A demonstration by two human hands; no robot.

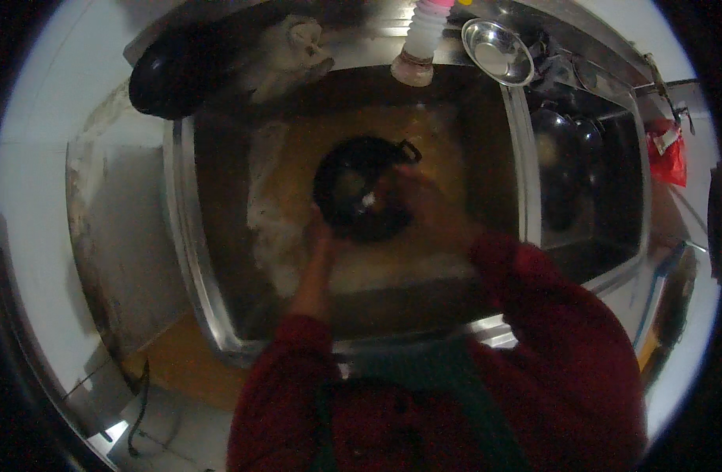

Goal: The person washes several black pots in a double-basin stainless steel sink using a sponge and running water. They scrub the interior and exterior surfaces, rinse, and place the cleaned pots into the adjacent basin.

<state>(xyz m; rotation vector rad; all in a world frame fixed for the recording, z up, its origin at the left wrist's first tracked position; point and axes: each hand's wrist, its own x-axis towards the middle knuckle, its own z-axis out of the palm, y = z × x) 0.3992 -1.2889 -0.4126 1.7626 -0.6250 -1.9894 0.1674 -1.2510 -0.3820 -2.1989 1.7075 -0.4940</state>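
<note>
A dark round pan with a small loop handle is held over the large basin of a stainless steel sink. My left hand grips its rim at the lower left. My right hand is blurred and reaches over the pan's right side, against its inner face. Whether those fingers hold a scrubber or anything else is too dim to tell. Beneath the pan, the basin looks filled with brownish water, with pale foam or film along the left and front.
A ribbed faucet extension hangs over the back rim. Beside it sits a metal bowl. Dark pans or lids lie in the smaller right basin. A black rounded vessel and a pale crumpled bag or cloth occupy the back left.
</note>
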